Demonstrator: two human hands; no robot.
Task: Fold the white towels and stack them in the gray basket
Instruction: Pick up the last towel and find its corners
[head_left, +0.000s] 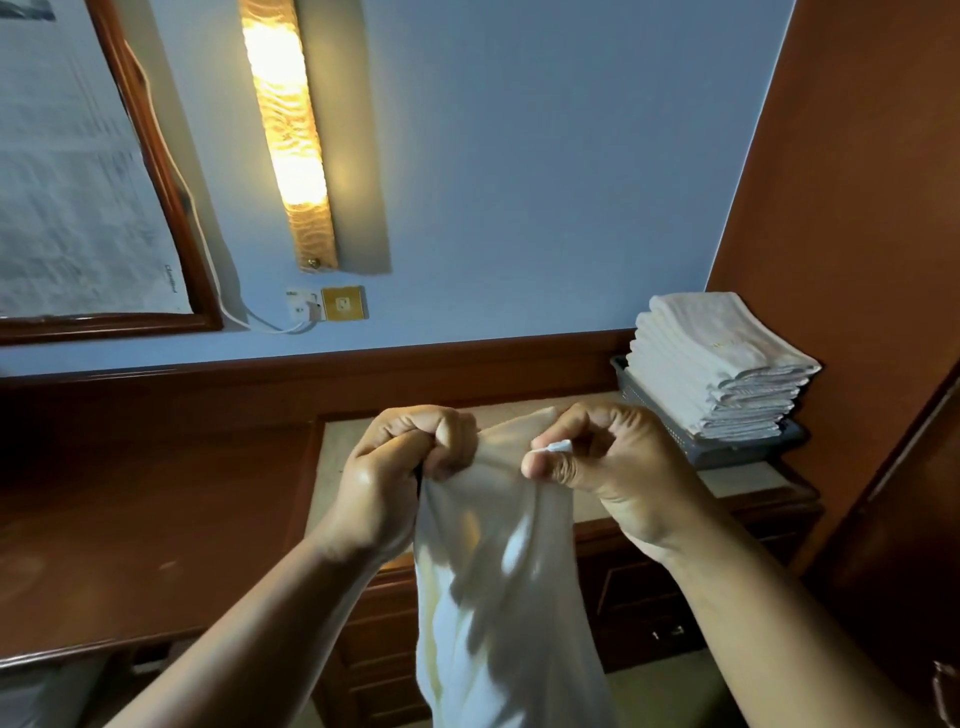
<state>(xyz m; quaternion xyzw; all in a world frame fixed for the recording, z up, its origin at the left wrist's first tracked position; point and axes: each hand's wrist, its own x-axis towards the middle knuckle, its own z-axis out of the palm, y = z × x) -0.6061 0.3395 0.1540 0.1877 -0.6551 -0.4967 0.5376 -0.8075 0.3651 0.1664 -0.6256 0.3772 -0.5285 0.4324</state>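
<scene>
A white towel (498, 587) hangs loose in front of me, held up by its top edge. My left hand (400, 467) grips the left part of that edge in a fist. My right hand (608, 467) pinches the right corner between thumb and fingers. The two hands are close together above the front of a low cabinet. At the right, on the cabinet top, a gray basket (727, 451) carries a stack of several folded white towels (722, 364).
The cabinet has a pale stone top (748, 480) and wooden drawers (639, 597) below. A dark wooden desk (130, 519) lies to the left. A lit wall lamp (285, 130), a socket (343, 303) and a framed mirror (156, 156) are on the blue wall. A wooden panel (857, 208) rises at the right.
</scene>
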